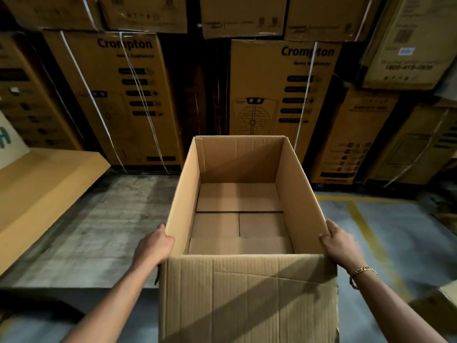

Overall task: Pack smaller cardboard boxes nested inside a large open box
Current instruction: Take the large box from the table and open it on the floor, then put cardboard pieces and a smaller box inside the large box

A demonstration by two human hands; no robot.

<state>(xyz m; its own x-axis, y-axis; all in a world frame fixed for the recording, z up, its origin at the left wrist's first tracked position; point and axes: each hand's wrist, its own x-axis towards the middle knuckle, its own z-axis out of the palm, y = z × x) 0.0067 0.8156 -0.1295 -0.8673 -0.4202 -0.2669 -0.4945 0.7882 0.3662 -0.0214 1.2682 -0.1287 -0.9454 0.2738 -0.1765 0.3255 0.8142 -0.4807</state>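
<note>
A large open cardboard box [247, 298] stands in front of me, its top open and its creased near wall facing me. Several smaller brown cardboard boxes [238, 221] lie flat and close together across its bottom. My left hand [155, 246] grips the upper edge of the left wall near the front corner. My right hand [340, 241], with a gold bracelet at the wrist, grips the upper edge of the right wall near the front corner. Whether the box rests on the floor or is lifted, I cannot tell.
Tall stacked "Crompton" cartons [123, 100] with white straps form a wall behind the box. A flat cardboard slab [37, 194] lies at the left. Concrete floor with yellow painted lines [366, 226] runs at the right. A box corner [442, 300] shows at the lower right.
</note>
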